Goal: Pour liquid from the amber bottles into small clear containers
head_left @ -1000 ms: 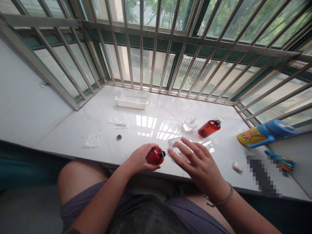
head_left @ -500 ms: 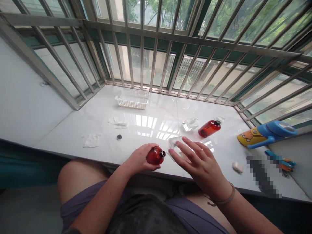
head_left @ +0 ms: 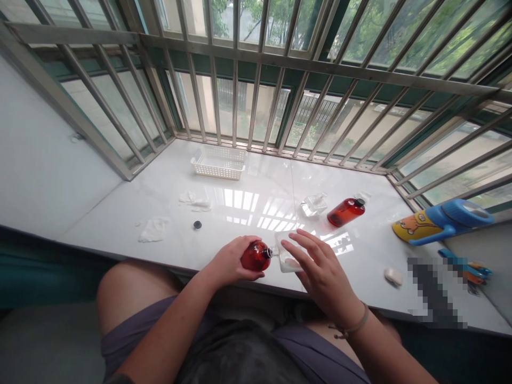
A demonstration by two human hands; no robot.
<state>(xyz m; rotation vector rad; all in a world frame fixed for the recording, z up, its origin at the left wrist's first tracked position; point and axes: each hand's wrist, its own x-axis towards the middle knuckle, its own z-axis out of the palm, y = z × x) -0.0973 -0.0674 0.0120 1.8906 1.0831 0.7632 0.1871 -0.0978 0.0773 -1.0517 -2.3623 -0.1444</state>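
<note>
My left hand (head_left: 236, 258) is wrapped round an amber bottle (head_left: 254, 256), whose uncapped black-rimmed mouth points right. Its black cap-like piece (head_left: 197, 225) lies apart on the counter to the left. Against that mouth, or very near it, is the narrow end of a clear square bottle (head_left: 287, 255). My right hand (head_left: 320, 266) has its fingers over this clear bottle and its thumb partly hidden behind it. A second amber bottle (head_left: 344, 212), with a black cap, stands farther back on the right, beside another clear square bottle (head_left: 314, 205).
A white perforated basket (head_left: 219, 164) sits near the barred window. Crumpled tissues (head_left: 154, 230) lie at left. Towards the right are a blue and yellow drinking bottle (head_left: 436, 223), a small beige case (head_left: 393, 277) and a blue-orange item (head_left: 466, 265). The counter's front edge runs close to my lap.
My right hand has come down and left, its spread fingers closing over the clear square bottle. The left hand still holds the amber bottle in about the same place.
</note>
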